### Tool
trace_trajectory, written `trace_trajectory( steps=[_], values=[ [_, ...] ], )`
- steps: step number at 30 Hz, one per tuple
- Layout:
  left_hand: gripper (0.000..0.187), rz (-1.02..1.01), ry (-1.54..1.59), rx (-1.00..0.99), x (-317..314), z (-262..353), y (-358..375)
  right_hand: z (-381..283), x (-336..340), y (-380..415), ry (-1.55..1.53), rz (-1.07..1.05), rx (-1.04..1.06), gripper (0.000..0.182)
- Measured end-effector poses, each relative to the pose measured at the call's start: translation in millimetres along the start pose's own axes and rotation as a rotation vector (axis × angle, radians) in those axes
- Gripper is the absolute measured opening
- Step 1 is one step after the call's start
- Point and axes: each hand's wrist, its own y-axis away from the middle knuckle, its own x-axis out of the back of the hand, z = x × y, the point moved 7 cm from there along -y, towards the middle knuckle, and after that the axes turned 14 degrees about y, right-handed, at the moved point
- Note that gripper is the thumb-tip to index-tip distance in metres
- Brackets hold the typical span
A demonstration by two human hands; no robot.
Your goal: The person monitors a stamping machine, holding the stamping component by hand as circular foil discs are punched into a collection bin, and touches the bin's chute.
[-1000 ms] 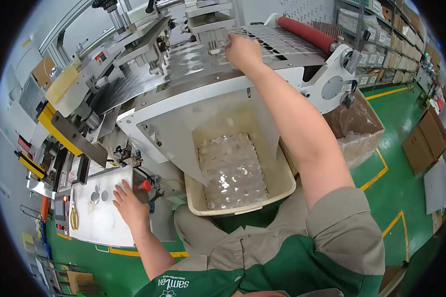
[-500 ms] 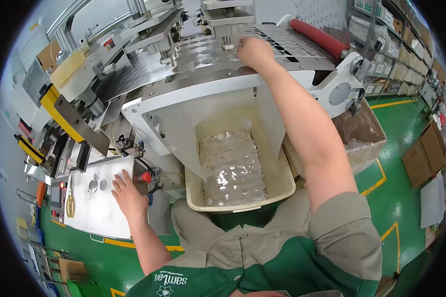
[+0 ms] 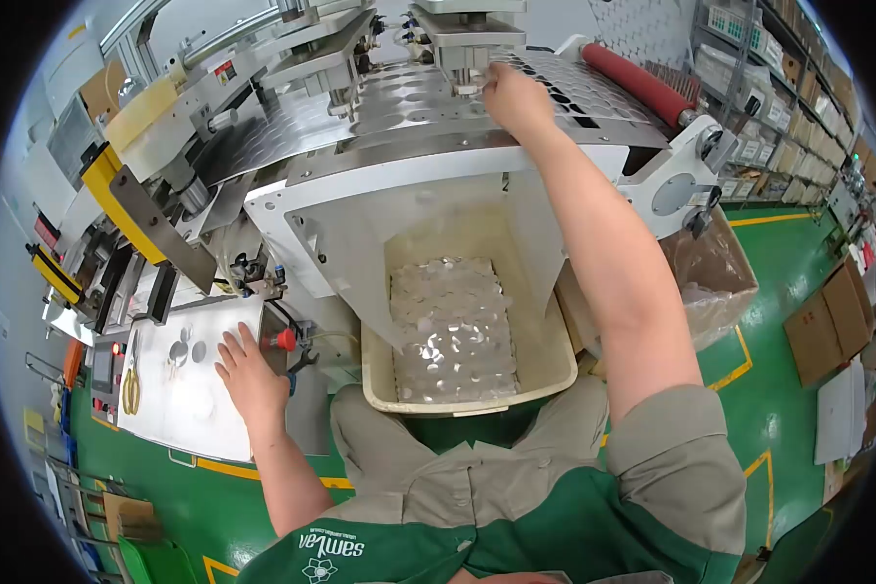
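My left hand point(image 3: 255, 384) lies with fingers spread on the right side of a white work surface point(image 3: 180, 419). On that surface, several grey discs point(image 3: 178, 352) and yellow-handled scissors point(image 3: 131, 387) lie to the left of the hand. Up at the machine bed, my right hand point(image 3: 518, 100) is curled closed just right of a metal press head point(image 3: 460, 63). Its fingertips are partly hidden, and I cannot make out what they hold. Beneath them runs a sheet point(image 3: 399, 107) patterned with round shapes; dark round openings show to the right of the hand.
A cream bin point(image 3: 375, 375) between my knees holds many clear, shiny discs point(image 3: 453, 336). A red roller point(image 3: 638, 78) spans the machine's right end. A lined carton point(image 3: 715, 268) stands below it. A red button point(image 3: 284, 339) sits near my left hand. Shelves point(image 3: 779, 107) line the right.
The view has shifted slightly, so the machine appears a little farther right. My right hand stays by the press head, its fingertips slightly higher. My left hand still rests on the white surface.
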Motion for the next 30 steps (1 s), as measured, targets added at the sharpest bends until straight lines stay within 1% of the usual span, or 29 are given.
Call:
trace_trajectory(
  steps=[1,2,6,7,9,10,12,13,15,16,17,19,20,23,24,27,29,30],
  values=[
    [0.095,-0.003,0.000,0.001,0.6,0.5,0.3,-2.2,-7.5,-1.5,0.072,-0.069,0.047,0.028],
    [0.095,0.006,0.008,0.001,0.9,0.9,0.4,1.0,-14.1,1.6,0.042,-0.113,0.028,0.027],
    [0.092,0.004,0.000,-0.003,1.0,0.6,0.5,2.3,3.4,0.7,-0.044,0.047,-0.057,0.028],
    [0.092,0.003,0.000,-0.002,-0.2,-0.1,0.5,1.0,-4.3,4.0,-0.005,-0.076,-0.013,0.029],
    [0.093,0.017,0.008,-0.011,0.5,-0.1,0.5,1.6,-7.0,-0.8,0.041,-0.143,-0.009,0.030],
    [0.094,0.006,0.016,0.002,2.9,2.2,1.3,3.7,-4.0,-3.0,0.006,-0.086,-0.056,0.031],
    [0.094,0.001,0.012,0.005,3.7,2.8,1.7,4.5,-3.9,-2.8,-0.002,-0.050,-0.051,0.031],
    [0.094,-0.004,0.013,0.006,2.8,2.1,1.5,3.2,-9.8,0.1,0.041,-0.099,-0.025,0.030],
    [0.095,-0.002,0.016,0.007,1.1,0.2,0.8,1.9,-6.5,-0.1,-0.028,-0.105,-0.033,0.029],
    [0.095,-0.016,0.020,0.016,2.6,1.1,1.1,-0.3,4.1,0.6,-0.047,-0.029,-0.029,0.029],
    [0.095,-0.016,0.026,0.023,2.8,0.9,1.1,-0.7,11.9,2.6,-0.032,0.020,-0.072,0.029],
    [0.096,-0.023,0.030,0.023,3.5,1.9,2.1,-3.1,0.5,5.4,0.049,-0.060,0.023,0.031],
    [0.097,-0.021,0.034,0.022,2.3,0.8,1.3,-1.6,-3.1,2.1,0.034,-0.090,0.022,0.031],
    [0.097,-0.012,0.035,0.008,-1.4,-1.8,0.1,0.6,3.5,0.4,-0.030,0.047,-0.035,0.026],
    [0.097,0.003,0.032,0.004,-1.3,-1.8,-0.1,-0.4,-0.6,2.0,-0.002,-0.016,0.003,0.025],
    [0.096,0.007,0.023,0.008,2.0,0.5,-0.1,1.3,-0.4,0.1,-0.007,-0.034,-0.006,0.024],
    [0.097,-0.010,0.022,0.014,0.9,0.5,0.9,1.7,7.1,2.1,-0.038,0.091,-0.033,0.025],
    [0.098,0.015,0.017,-0.002,0.1,-0.3,1.2,1.0,-1.0,3.1,-0.007,0.016,-0.020,0.024]
  ],
)
